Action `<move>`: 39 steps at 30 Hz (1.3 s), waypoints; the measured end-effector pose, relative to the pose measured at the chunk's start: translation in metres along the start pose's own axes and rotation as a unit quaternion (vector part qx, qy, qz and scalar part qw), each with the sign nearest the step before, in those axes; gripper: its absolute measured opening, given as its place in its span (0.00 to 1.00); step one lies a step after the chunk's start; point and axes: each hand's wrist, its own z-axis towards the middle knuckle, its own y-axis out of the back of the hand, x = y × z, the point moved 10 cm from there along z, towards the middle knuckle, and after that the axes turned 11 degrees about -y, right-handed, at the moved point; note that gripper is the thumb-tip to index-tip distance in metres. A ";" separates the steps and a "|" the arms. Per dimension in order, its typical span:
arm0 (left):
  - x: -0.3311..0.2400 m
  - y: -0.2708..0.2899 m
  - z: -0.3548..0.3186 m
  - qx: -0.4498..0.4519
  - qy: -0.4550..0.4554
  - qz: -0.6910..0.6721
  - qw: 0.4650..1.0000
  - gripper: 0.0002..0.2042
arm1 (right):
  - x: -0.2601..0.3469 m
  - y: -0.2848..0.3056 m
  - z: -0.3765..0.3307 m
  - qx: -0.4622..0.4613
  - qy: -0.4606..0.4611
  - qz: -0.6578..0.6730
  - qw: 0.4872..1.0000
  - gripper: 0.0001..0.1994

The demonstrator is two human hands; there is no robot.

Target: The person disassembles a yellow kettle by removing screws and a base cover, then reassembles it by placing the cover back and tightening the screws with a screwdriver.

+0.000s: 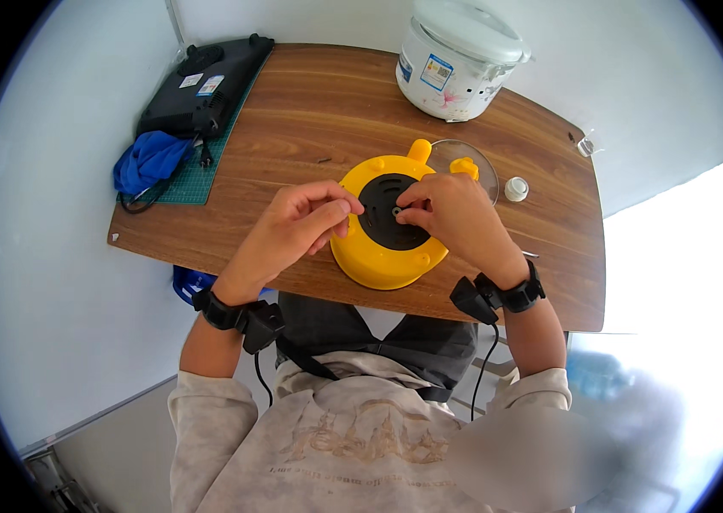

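A round yellow plastic tub with a flat black slotted disc sits near the close edge of the brown wooden tabletop. The right hand, at three o'clock, has its fingers pinching a small grey bit at the disc's middle. The left hand, at nine, has bent fingers by the disc; I cannot tell if they hold anything. From the tub, a small white jar is between two and three o'clock. A clear glass lid with a yellow knob is at two. A crumpled blue cloth and a green mat are between nine and ten. Farther, a flat black machine is at ten, a white rice cooker at one.
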 end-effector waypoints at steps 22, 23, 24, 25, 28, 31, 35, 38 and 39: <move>0.067 0.103 0.061 -0.070 -0.035 0.424 0.902 0.11 | -0.024 0.034 -0.042 -0.096 -0.032 0.096 0.990 0.08; 0.077 0.107 0.065 -0.070 -0.037 0.434 0.897 0.11 | -0.033 0.033 -0.047 -0.100 -0.044 0.102 0.989 0.09; 0.088 0.106 0.073 -0.067 -0.043 0.442 0.893 0.11 | -0.044 0.034 -0.053 -0.107 -0.061 0.105 0.987 0.09; 0.096 0.107 0.079 -0.065 -0.046 0.451 0.889 0.11 | -0.054 0.033 -0.057 -0.106 -0.078 0.108 0.985 0.09; 0.105 0.102 0.097 -0.049 -0.091 0.464 0.880 0.11 | -0.094 0.031 -0.075 -0.128 -0.130 0.098 0.978 0.09; 0.105 0.096 0.104 -0.051 -0.074 0.520 0.849 0.08 | -0.135 0.034 -0.092 -0.170 -0.171 0.064 0.968 0.09; 0.103 0.091 0.104 -0.018 -0.089 0.524 0.847 0.06 | -0.168 0.035 -0.104 -0.174 -0.212 0.049 0.960 0.08; 0.099 0.094 0.104 -0.029 -0.093 0.486 0.868 0.04 | -0.179 0.032 -0.111 -0.190 -0.217 0.046 0.956 0.08; 0.090 0.092 0.101 -0.036 -0.080 0.463 0.882 0.04 | -0.183 0.029 -0.111 -0.196 -0.215 0.050 0.955 0.08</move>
